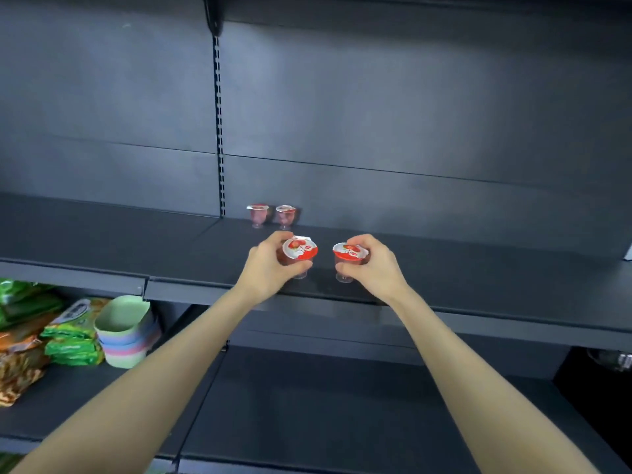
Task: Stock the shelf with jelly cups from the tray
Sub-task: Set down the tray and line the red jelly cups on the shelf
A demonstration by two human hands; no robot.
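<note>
Left hand (270, 265) curls round a clear plastic jelly cup with red foil lid (300, 248), right hand (376, 265) round a second cup (350, 253), both over dark grey metal shelf (478, 268) front. Two more cups (258, 215) (285, 216) upright at shelf back wall.

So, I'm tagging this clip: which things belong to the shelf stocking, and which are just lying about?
Job: left hand, left jelly cup, right hand, right jelly cup, back-left jelly cup, back-right jelly cup, shelf.
Lying about: stacked bowls, green packets, brown packets.
</note>
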